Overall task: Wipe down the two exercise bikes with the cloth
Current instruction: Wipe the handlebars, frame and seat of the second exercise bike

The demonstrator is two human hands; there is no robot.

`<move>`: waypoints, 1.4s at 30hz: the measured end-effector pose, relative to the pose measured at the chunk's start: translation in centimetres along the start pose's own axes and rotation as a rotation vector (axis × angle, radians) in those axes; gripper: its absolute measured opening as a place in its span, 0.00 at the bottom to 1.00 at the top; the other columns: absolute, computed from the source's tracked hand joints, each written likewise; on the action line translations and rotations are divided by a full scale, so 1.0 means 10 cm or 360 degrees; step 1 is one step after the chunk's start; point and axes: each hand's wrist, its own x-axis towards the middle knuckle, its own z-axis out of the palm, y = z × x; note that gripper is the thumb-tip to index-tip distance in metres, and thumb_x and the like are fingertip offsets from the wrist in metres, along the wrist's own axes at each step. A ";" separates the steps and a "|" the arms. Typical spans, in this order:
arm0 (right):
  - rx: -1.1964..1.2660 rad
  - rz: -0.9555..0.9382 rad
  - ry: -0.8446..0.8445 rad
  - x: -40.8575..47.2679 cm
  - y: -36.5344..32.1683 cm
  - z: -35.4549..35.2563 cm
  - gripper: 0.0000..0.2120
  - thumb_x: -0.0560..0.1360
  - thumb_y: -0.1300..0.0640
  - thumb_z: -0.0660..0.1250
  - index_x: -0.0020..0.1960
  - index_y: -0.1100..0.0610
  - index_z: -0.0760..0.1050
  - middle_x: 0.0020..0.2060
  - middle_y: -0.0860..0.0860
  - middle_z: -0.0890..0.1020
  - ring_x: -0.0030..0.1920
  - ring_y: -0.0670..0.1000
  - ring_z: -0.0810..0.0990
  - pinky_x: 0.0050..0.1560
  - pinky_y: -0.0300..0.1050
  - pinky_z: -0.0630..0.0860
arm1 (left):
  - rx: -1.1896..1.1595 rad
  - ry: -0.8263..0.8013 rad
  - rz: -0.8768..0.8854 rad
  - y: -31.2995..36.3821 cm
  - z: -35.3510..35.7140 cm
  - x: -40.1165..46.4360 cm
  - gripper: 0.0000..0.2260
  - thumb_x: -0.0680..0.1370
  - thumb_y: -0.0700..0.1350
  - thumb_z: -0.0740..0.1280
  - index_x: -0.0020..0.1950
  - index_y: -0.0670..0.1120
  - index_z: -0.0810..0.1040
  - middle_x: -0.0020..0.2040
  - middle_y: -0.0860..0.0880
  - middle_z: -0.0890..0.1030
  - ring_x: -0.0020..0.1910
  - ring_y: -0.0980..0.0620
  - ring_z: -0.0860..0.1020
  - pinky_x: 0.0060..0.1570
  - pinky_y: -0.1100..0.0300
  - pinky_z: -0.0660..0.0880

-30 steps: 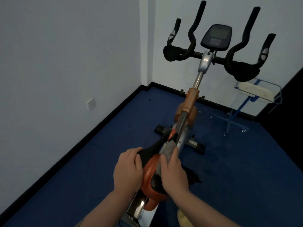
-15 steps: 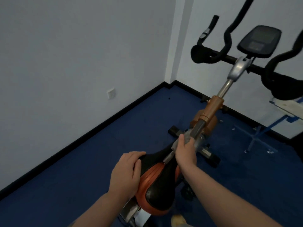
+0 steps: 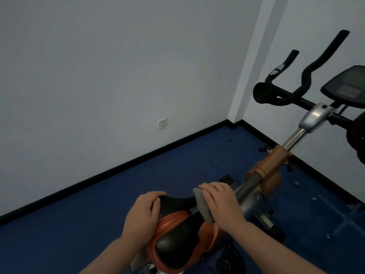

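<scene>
The grey cloth (image 3: 203, 206) lies at the nose of the exercise bike's saddle (image 3: 173, 240), near the bottom centre. The right hand (image 3: 221, 204) presses it there, fingers curved over the top and holding it. The left hand (image 3: 144, 216) grips the saddle's left edge, fingers curled around it. Beyond, the bike's frame rises right toward black handlebars (image 3: 286, 95) and a console (image 3: 345, 88). Blue floor (image 3: 79, 224) meets a pale wall (image 3: 118, 66) carrying a socket (image 3: 162, 123). The console and right handlebar are cut off by the frame edge.
</scene>
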 end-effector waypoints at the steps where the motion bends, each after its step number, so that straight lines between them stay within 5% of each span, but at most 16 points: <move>1: -0.0126 0.0093 -0.0024 0.07 -0.05 -0.01 0.18 0.83 0.47 0.45 0.66 0.44 0.69 0.61 0.42 0.73 0.64 0.47 0.68 0.68 0.45 0.60 | -0.0003 0.0054 -0.0087 0.04 0.04 -0.01 0.12 0.82 0.47 0.57 0.58 0.60 0.76 0.55 0.63 0.76 0.56 0.64 0.71 0.51 0.68 0.65; 4: -0.0268 0.0145 -0.0008 0.07 -0.41 0.03 0.19 0.81 0.46 0.45 0.58 0.46 0.73 0.55 0.45 0.77 0.61 0.52 0.72 0.68 0.53 0.59 | -0.0040 0.0205 -0.0322 0.18 0.15 -0.06 0.12 0.82 0.46 0.56 0.60 0.55 0.77 0.60 0.56 0.76 0.58 0.57 0.72 0.56 0.62 0.67; 7: -0.0029 -0.0243 0.0026 -0.15 -0.64 0.13 0.21 0.80 0.44 0.47 0.69 0.45 0.67 0.62 0.45 0.75 0.64 0.51 0.70 0.73 0.60 0.53 | -0.0038 0.0309 -0.0452 0.30 0.20 -0.14 0.14 0.83 0.45 0.55 0.65 0.51 0.75 0.66 0.52 0.73 0.64 0.54 0.69 0.68 0.57 0.63; 10: 0.0053 -0.0574 -0.0166 -0.09 -0.40 0.02 0.25 0.79 0.40 0.46 0.75 0.41 0.56 0.66 0.43 0.71 0.65 0.48 0.68 0.74 0.52 0.54 | -0.0017 0.0284 -0.0585 0.41 0.25 -0.29 0.18 0.84 0.47 0.53 0.74 0.52 0.66 0.75 0.51 0.62 0.73 0.51 0.57 0.71 0.56 0.56; 13: -0.0053 -0.0585 -0.0295 0.21 -0.09 -0.13 0.20 0.79 0.38 0.48 0.63 0.44 0.70 0.55 0.45 0.79 0.56 0.50 0.76 0.56 0.48 0.68 | -0.0014 0.0328 -0.0603 0.50 0.32 -0.44 0.21 0.83 0.50 0.53 0.77 0.56 0.59 0.77 0.56 0.53 0.75 0.53 0.50 0.71 0.56 0.57; 16: -0.0059 -0.0283 -0.0506 0.48 -0.24 -0.13 0.22 0.81 0.40 0.46 0.51 0.49 0.75 0.50 0.50 0.81 0.52 0.55 0.79 0.47 0.48 0.69 | -0.0022 0.0432 -0.0597 0.51 0.33 -0.50 0.21 0.83 0.51 0.54 0.76 0.57 0.60 0.77 0.58 0.53 0.75 0.56 0.50 0.67 0.60 0.59; 22: 0.0045 -0.0477 0.0061 -0.05 -0.53 0.13 0.18 0.79 0.45 0.51 0.62 0.47 0.74 0.51 0.45 0.80 0.50 0.49 0.78 0.58 0.51 0.72 | -0.0124 0.0518 -0.0615 0.48 0.36 -0.53 0.19 0.82 0.49 0.57 0.73 0.60 0.63 0.75 0.61 0.57 0.73 0.60 0.54 0.70 0.54 0.60; 25: -0.0036 -0.0730 -0.0049 0.02 -0.09 -0.01 0.19 0.80 0.45 0.49 0.67 0.44 0.69 0.53 0.42 0.78 0.51 0.47 0.75 0.56 0.46 0.69 | -0.0149 0.0537 -0.0595 0.47 0.36 -0.51 0.19 0.82 0.50 0.58 0.72 0.61 0.64 0.75 0.61 0.58 0.73 0.60 0.54 0.69 0.52 0.60; 28: -0.0143 -0.0438 -0.0233 0.32 0.09 -0.17 0.17 0.82 0.47 0.47 0.52 0.49 0.73 0.50 0.47 0.79 0.51 0.52 0.78 0.46 0.47 0.69 | -0.0121 0.0563 -0.0611 0.50 0.36 -0.51 0.18 0.82 0.51 0.58 0.71 0.63 0.65 0.74 0.64 0.58 0.68 0.67 0.55 0.60 0.57 0.64; 30: -0.0239 -0.0262 -0.0442 0.45 -0.08 -0.15 0.13 0.81 0.53 0.51 0.56 0.54 0.73 0.54 0.51 0.79 0.54 0.55 0.78 0.48 0.49 0.72 | -0.0118 0.0569 -0.0617 0.49 0.37 -0.51 0.18 0.82 0.51 0.58 0.71 0.63 0.65 0.74 0.63 0.59 0.65 0.69 0.54 0.57 0.59 0.64; 36: 0.0048 -0.0568 0.0011 -0.11 -0.43 0.01 0.21 0.79 0.44 0.50 0.67 0.47 0.72 0.58 0.44 0.79 0.55 0.49 0.77 0.63 0.53 0.72 | -0.0158 0.0563 -0.0593 0.47 0.38 -0.50 0.18 0.81 0.49 0.59 0.68 0.66 0.64 0.73 0.63 0.60 0.67 0.66 0.56 0.58 0.61 0.62; 38: 0.0022 -0.0780 -0.0106 -0.02 -0.13 -0.04 0.23 0.79 0.42 0.49 0.71 0.46 0.67 0.60 0.43 0.76 0.57 0.48 0.75 0.64 0.48 0.68 | -0.0163 0.0555 -0.0603 0.46 0.38 -0.50 0.17 0.81 0.51 0.59 0.67 0.68 0.63 0.72 0.65 0.59 0.65 0.68 0.55 0.56 0.59 0.64; 42: 0.0073 -0.0357 -0.0320 0.43 0.09 -0.16 0.18 0.81 0.44 0.50 0.47 0.48 0.76 0.46 0.46 0.80 0.50 0.51 0.79 0.46 0.47 0.71 | -0.0147 0.0591 -0.0599 0.45 0.37 -0.48 0.16 0.81 0.53 0.59 0.68 0.66 0.66 0.72 0.67 0.60 0.66 0.70 0.54 0.57 0.59 0.64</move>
